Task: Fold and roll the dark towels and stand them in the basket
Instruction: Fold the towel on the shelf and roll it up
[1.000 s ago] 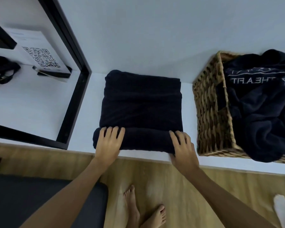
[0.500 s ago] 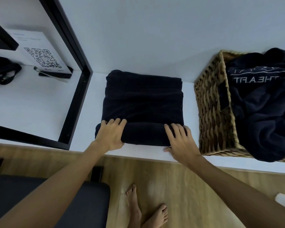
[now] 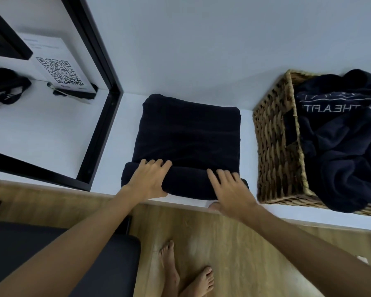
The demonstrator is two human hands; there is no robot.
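Note:
A folded dark towel (image 3: pixel 187 133) lies flat on the white shelf (image 3: pixel 116 133), and its near end is rolled into a thick tube along the shelf's front edge. My left hand (image 3: pixel 148 180) wraps over the left part of the roll, fingers curled on top. My right hand (image 3: pixel 231 190) presses on the right part of the roll, fingers spread, thumb under the near side. The wicker basket (image 3: pixel 274 142) stands to the right, with loose dark towels (image 3: pixel 343 142) heaped inside and spilling over its front rim.
A black-framed compartment (image 3: pixel 101 116) at the left holds a QR code sign (image 3: pixel 58 69) and a dark bag (image 3: pixel 4 86). The white wall rises behind the shelf. Below are a wooden floor, a dark bench (image 3: pixel 41 254) and bare feet (image 3: pixel 184 273).
Both hands have pushed the roll away from me, so the tube has grown thicker and the flat part shorter. The basket and its towels have not moved.

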